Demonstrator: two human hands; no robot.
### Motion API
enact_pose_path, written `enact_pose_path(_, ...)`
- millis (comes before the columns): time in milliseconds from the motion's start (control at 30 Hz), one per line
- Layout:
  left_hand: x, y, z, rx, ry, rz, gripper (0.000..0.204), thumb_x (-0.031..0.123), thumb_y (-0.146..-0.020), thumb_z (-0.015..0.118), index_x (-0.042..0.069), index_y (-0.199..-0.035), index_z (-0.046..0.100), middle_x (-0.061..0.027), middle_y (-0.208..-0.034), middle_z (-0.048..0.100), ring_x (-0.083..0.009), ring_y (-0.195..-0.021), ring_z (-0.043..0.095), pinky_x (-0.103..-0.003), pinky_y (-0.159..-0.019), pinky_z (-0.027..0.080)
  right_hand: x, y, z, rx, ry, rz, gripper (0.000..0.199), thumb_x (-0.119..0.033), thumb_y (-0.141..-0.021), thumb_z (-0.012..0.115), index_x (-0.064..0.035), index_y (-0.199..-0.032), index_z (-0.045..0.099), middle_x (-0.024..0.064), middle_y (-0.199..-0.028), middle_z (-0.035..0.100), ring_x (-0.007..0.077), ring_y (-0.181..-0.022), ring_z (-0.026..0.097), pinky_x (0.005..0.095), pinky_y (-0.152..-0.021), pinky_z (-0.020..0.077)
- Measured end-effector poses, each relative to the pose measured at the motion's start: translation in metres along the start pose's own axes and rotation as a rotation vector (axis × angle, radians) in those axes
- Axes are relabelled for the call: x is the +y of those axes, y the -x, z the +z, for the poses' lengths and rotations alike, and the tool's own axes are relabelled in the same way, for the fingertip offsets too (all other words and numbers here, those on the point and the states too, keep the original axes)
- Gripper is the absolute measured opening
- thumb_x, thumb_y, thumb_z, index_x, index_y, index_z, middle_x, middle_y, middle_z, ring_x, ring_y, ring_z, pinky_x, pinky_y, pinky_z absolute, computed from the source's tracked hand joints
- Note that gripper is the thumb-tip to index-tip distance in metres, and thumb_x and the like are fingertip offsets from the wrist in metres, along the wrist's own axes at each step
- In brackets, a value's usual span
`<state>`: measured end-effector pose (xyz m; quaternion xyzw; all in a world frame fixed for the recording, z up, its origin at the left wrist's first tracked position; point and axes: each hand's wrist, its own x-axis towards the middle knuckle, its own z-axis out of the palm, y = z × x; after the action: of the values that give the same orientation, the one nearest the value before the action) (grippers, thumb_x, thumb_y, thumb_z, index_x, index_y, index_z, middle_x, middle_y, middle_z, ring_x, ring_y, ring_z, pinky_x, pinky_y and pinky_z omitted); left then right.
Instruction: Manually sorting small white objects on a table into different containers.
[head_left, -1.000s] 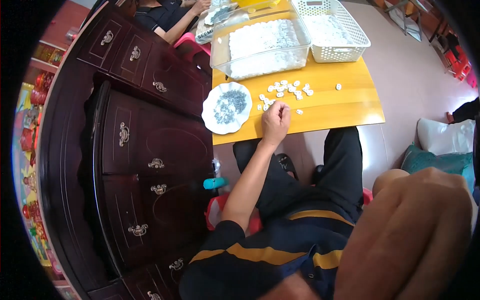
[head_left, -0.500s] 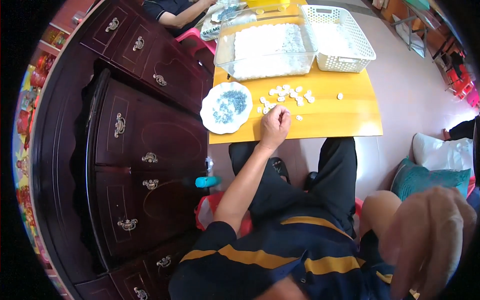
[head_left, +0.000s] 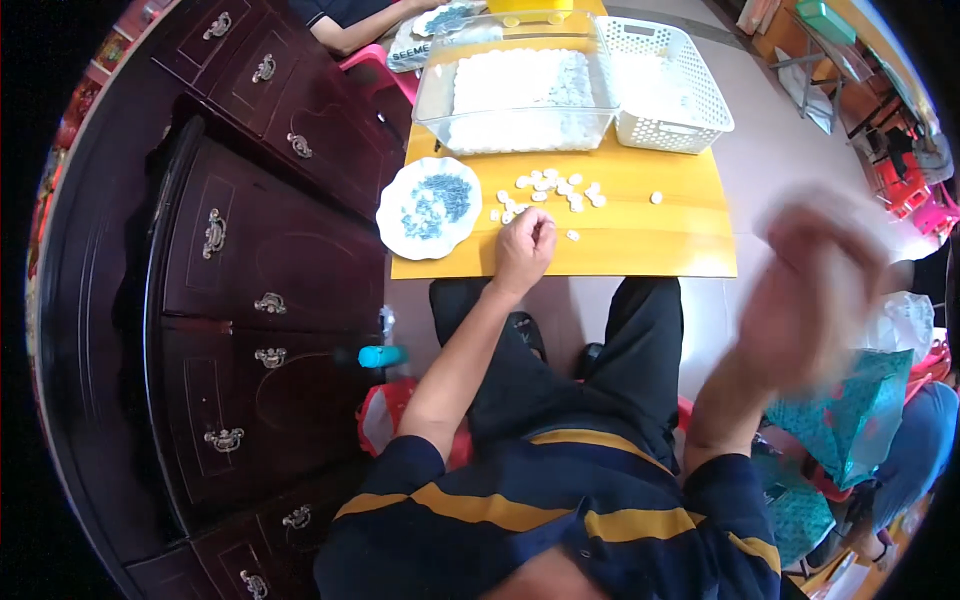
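White pieces [head_left: 563, 188] are being borne by the yellow table [head_left: 645, 242], bare room being left toward its right edge. Left hand [head_left: 523, 242] is being held curled beside them, near the front edge; blurred right hand [head_left: 815, 300], beyond the right edge. Whether anything is being grasped by either cannot be told.

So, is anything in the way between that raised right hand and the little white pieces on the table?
Nothing visible blocks it. Between the blurred right hand and the bunched white pieces, one stray piece lies on the table. The left hand is at the bunch's near side; the clear tub and white basket stand farther back.
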<state>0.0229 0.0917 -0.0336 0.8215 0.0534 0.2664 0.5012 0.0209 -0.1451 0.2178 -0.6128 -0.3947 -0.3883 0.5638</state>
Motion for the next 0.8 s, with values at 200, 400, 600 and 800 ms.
enact_pose_path(200, -0.001, 0.001, -0.002, 0.001, 0.003, -0.009, 0.010, 0.010, -0.090, 0.062, 0.002, -0.086, 0.061, -0.0087, -0.066, 0.061, -0.0159, -0.058, 0.060, -0.032, -0.056, 0.046, 0.147, 0.125, 0.070, -0.432, 0.260, 0.713, 0.017, -0.019, -0.090, 0.071, -0.0031, -0.094, 0.072, 0.0117, -0.080, 0.072, 0.0185, -0.070, 0.070, 0.0321, -0.067, 0.0541)
enact_pose_path(400, -0.001, 0.001, -0.004, 0.026, -0.005, 0.042, 0.010, 0.010, -0.090, 0.061, 0.002, -0.086, 0.062, -0.0106, -0.067, 0.062, -0.0200, -0.058, 0.061, -0.034, -0.057, 0.048, 0.166, 0.173, 0.105, -0.574, 0.427, 0.726, 0.020, -0.027, -0.085, 0.072, -0.0063, -0.085, 0.071, 0.0118, -0.080, 0.071, 0.0290, -0.073, 0.070, 0.0401, -0.066, 0.0551)
enact_pose_path(600, -0.004, 0.000, -0.003, 0.027, -0.026, 0.067, 0.010, 0.010, -0.091, 0.061, 0.002, -0.086, 0.062, -0.0121, -0.069, 0.063, -0.0225, -0.062, 0.064, -0.035, -0.059, 0.049, 0.172, 0.173, 0.120, -0.625, 0.565, 0.643, 0.024, -0.031, -0.085, 0.073, -0.0075, -0.083, 0.069, 0.0113, -0.083, 0.070, 0.0311, -0.072, 0.069, 0.0430, -0.065, 0.0541)
enact_pose_path(800, -0.008, 0.001, -0.002, 0.041, -0.008, 0.085, 0.011, 0.011, -0.091, 0.061, 0.001, -0.086, 0.061, -0.0137, -0.071, 0.064, -0.0251, -0.064, 0.066, -0.036, -0.060, 0.050, 0.177, 0.178, 0.119, -0.596, 0.541, 0.609, 0.024, -0.030, -0.085, 0.074, -0.0070, -0.084, 0.068, 0.0119, -0.083, 0.070, 0.0319, -0.074, 0.069, 0.0433, -0.065, 0.0541)
